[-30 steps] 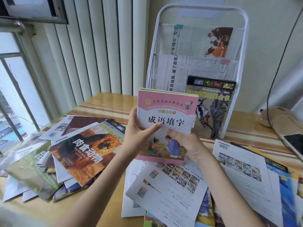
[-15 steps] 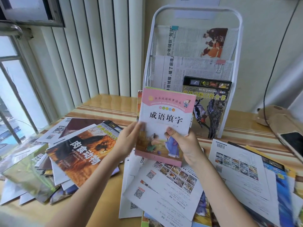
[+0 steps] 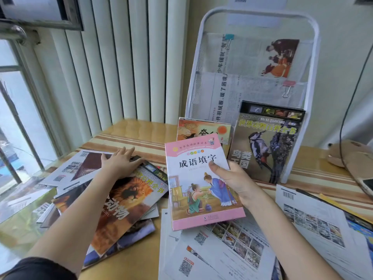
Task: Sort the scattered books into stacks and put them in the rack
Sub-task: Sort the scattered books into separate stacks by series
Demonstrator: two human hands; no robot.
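Observation:
My right hand (image 3: 234, 179) grips a pink-covered book (image 3: 193, 188) by its right edge and holds it upright above the table's middle. Behind it stands an orange-covered book (image 3: 201, 128) in the white wire rack (image 3: 310, 77), beside a dark woodpecker book (image 3: 266, 142) in the same bottom pocket. My left hand (image 3: 119, 162) lies flat, fingers spread, on the pile of books at the left, touching the top of a lion-covered book (image 3: 125, 207).
Newspapers clipped with binder clips fill the rack's upper pockets (image 3: 252, 57). White-backed books (image 3: 222, 251) lie scattered at the front and right. A plush toy (image 3: 351, 156) and a black cable (image 3: 351, 110) sit at the right. A window (image 3: 18, 118) and radiator (image 3: 121, 67) stand left.
My left hand let go of the pink book and moved left onto the pile. The pink book has come lower and closer, uncovering the orange book in the rack.

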